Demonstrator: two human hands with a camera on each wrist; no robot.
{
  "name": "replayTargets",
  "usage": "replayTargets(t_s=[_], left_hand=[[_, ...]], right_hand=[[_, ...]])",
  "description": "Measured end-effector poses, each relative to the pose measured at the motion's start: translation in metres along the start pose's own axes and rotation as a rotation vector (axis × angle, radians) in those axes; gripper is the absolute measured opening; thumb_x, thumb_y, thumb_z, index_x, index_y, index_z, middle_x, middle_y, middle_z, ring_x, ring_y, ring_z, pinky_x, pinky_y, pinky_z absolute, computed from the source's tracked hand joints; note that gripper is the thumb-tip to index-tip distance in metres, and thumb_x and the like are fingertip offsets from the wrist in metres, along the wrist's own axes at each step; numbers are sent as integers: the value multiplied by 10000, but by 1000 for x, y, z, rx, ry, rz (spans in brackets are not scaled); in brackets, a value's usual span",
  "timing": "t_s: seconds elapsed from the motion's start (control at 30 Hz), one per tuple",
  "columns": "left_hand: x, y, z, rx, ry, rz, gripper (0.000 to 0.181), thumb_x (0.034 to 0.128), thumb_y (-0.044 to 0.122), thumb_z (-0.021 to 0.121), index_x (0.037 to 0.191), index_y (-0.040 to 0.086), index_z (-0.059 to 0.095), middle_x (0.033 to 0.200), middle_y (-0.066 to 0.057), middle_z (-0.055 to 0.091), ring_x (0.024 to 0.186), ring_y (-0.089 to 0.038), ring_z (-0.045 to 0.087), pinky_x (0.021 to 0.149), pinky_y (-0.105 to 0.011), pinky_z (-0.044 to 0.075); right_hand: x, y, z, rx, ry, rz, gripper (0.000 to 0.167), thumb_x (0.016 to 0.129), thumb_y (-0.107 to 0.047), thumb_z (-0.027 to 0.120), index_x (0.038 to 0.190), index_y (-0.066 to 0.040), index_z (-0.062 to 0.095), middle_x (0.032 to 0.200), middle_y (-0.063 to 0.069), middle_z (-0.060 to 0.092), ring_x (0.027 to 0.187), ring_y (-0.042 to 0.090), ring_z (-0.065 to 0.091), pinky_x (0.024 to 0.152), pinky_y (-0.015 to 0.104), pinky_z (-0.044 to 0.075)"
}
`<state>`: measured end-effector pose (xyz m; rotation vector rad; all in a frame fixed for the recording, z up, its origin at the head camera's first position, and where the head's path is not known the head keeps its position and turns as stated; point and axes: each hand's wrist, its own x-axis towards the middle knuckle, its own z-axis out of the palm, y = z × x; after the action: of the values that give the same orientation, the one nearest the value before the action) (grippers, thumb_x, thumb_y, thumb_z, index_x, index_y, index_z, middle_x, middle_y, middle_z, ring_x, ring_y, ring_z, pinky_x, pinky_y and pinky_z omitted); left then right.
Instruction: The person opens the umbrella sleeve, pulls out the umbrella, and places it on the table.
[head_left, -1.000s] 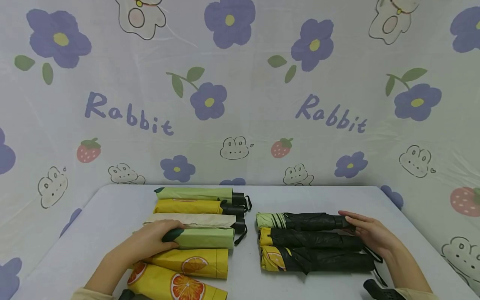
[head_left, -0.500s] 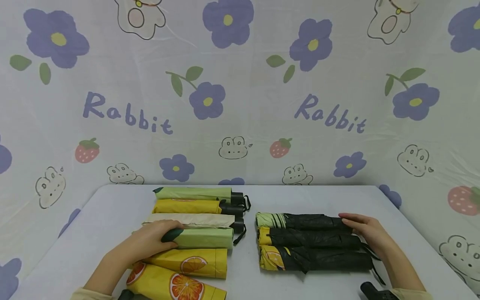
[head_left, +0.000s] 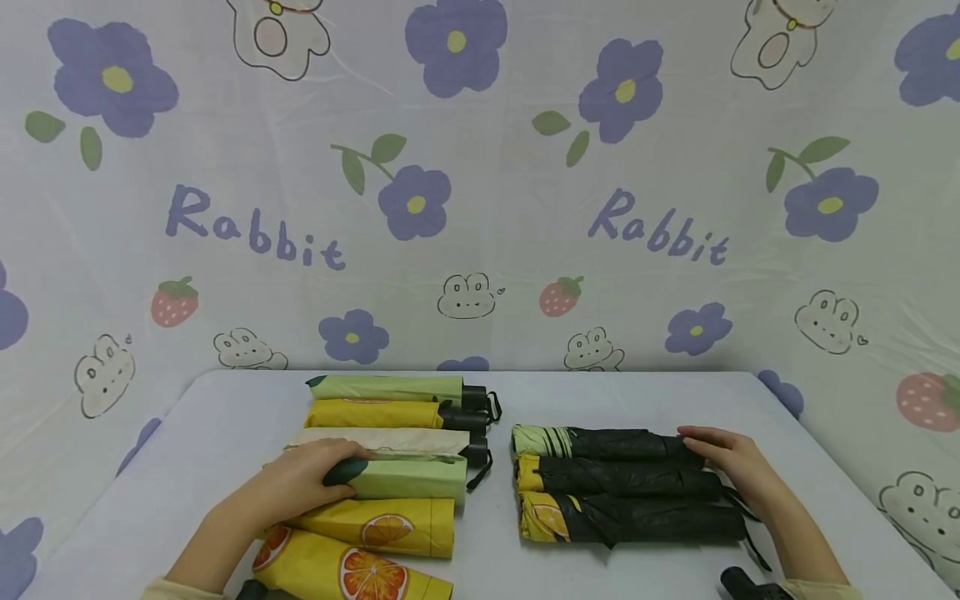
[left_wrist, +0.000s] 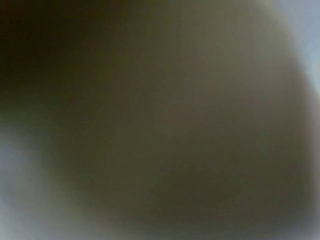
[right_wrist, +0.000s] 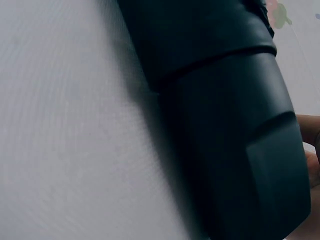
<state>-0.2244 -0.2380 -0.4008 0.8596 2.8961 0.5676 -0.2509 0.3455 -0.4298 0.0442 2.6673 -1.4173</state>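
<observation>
In the head view my left hand (head_left: 303, 479) grips a rolled light green folding umbrella (head_left: 416, 478) with a dark leaf print, fingers over the far side and thumb on the near side. A cream umbrella (head_left: 382, 442) lies just beyond it, a yellow umbrella with an orange-slice print (head_left: 390, 525) just nearer. My right hand (head_left: 738, 467) holds the handle end of a black umbrella with a light green striped tip (head_left: 615, 442). Up close, the right wrist view has a black umbrella handle (right_wrist: 225, 135), with part of the hand behind it. The left wrist view is a dark blur.
At the back left lie another light green umbrella (head_left: 390, 387) and a yellow one (head_left: 375, 412); another yellow one (head_left: 367, 575) is at front left. Two black umbrellas with yellow tips (head_left: 622, 478) lie nearer on the right. A black object (head_left: 746, 583) sits by the right sleeve.
My right hand has shifted slightly left and toward me at the umbrella's end. The near edge of the green umbrella's right end sits slightly lower. My left hand stays in place.
</observation>
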Motion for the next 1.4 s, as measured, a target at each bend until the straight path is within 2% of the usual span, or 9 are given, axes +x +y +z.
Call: replayTargets(t_s=[0.17, 0.3, 0.5, 0.63, 0.7, 0.83, 0.97, 1.17, 1.4], left_hand=[[-1, 4, -4, 24, 24, -6, 390, 854, 247, 754, 1223, 234, 628, 1220, -6, 663, 1100, -219, 626, 892, -425, 534], [-1, 5, -7, 33, 37, 26, 369, 848, 277, 759, 1193, 226, 637, 1176, 16, 675, 1071, -206, 634, 885, -420, 536], [-2, 4, -14, -12, 37, 21, 363, 868, 337, 729, 1195, 210, 637, 1146, 76, 689, 1069, -150, 658, 930, -408, 533], [-3, 5, -20, -29, 36, -2, 383, 898, 405, 678, 1215, 197, 627, 1149, 67, 687, 1040, -150, 664, 890, -392, 545], [-2, 5, -23, -27, 46, -3, 391, 904, 429, 661, 1216, 195, 628, 1144, 63, 687, 1024, -150, 657, 868, -378, 546], [1, 4, -27, -16, 72, 12, 359, 913, 394, 661, 1204, 185, 636, 1129, 45, 691, 1003, -157, 643, 832, -357, 539], [5, 1, -29, 4, 109, 39, 322, 917, 302, 677, 1202, 158, 638, 1148, 1, 687, 1028, -196, 636, 843, -382, 540], [9, -4, -24, 33, 156, 19, 340, 896, 283, 706, 1203, 155, 639, 1226, -60, 643, 1140, -287, 607, 936, -482, 518], [12, -10, -14, 92, 199, 58, 352, 891, 270, 713, 1204, 132, 631, 1197, -56, 641, 1094, -273, 620, 906, -465, 526]], right_hand=[[-1, 1, -1, 48, 20, -22, 629, 994, -415, 534, 1423, 38, 448, 1270, -35, 651, 941, -109, 542, 833, 171, 488], [0, 3, -2, 90, 29, -48, 640, 995, -416, 532, 1426, 47, 437, 1134, -254, 646, 961, -208, 509, 876, 208, 515], [0, 1, -1, 111, 37, -51, 666, 994, -443, 519, 1444, 36, 414, 1121, -307, 600, 974, -238, 467, 1004, 380, 501], [0, -7, 0, 83, 48, -35, 684, 987, -488, 505, 1463, -8, 407, 1220, -239, 587, 1071, -160, 485, 1034, 337, 473], [1, -14, 2, 85, 49, -35, 700, 985, -505, 498, 1478, -20, 386, 1359, -81, 574, 1234, 31, 511, 1102, 405, 411], [-1, -33, 9, 92, 55, -60, 710, 992, -493, 491, 1488, -4, 352, 1539, 223, 360, 1435, 407, 274, 1139, 653, 218], [-1, -52, 17, 64, 73, -83, 688, 998, -466, 495, 1484, 2, 358, 1535, 270, 335, 1432, 443, 265, 1118, 687, 208], [1, -74, 31, 55, 63, -116, 664, 992, -461, 512, 1481, -30, 381, 1542, 263, 330, 1441, 445, 268, 1119, 689, 217], [2, -96, 49, 130, 52, -176, 619, 995, -399, 537, 1464, -17, 404, 1508, 245, 399, 1430, 408, 313, 1146, 653, 215]])
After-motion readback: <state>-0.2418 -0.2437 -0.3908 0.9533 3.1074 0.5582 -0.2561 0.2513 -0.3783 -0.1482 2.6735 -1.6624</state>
